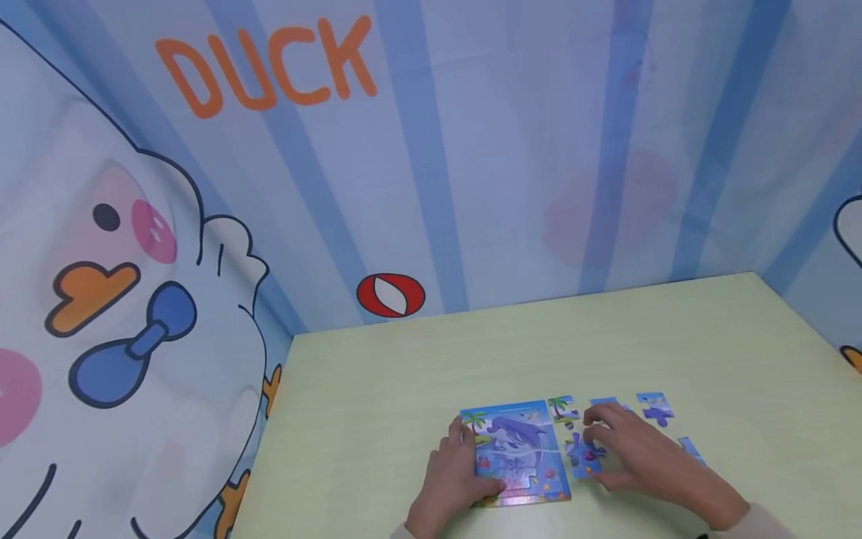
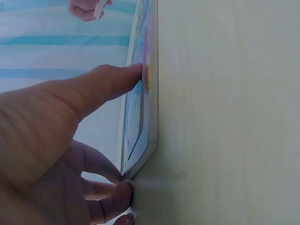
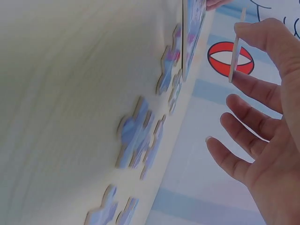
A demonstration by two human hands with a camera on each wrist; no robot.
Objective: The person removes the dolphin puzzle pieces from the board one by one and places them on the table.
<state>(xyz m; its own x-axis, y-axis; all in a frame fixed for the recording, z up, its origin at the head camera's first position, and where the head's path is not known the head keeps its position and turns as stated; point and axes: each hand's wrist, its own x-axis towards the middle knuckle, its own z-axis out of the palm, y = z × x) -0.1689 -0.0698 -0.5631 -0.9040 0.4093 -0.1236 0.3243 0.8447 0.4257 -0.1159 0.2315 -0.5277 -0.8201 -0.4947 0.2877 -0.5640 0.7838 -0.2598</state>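
Observation:
A dolphin jigsaw puzzle board (image 1: pixel 532 499) lies flat on the table. My left hand (image 1: pixel 458 468) holds its near left corner, with the thumb on the printed face and the other fingers bent against the left edge. To the right of the board, my right hand (image 1: pixel 636 453) pinches a puzzle piece (image 3: pixel 236 54) between thumb and index finger. That piece stands edge-on in the right wrist view, raised off the table, so its picture is hidden there. The other right fingers are loosely bent and touch nothing.
Several loose pieces lie right of the board, among them a palm-tree piece (image 1: pixel 563 408), a blue and purple piece (image 1: pixel 655 406) and one partly behind the right wrist (image 1: pixel 691 449). A printed duck curtain (image 1: pixel 498 150) hangs behind the pale table (image 1: pixel 377 389).

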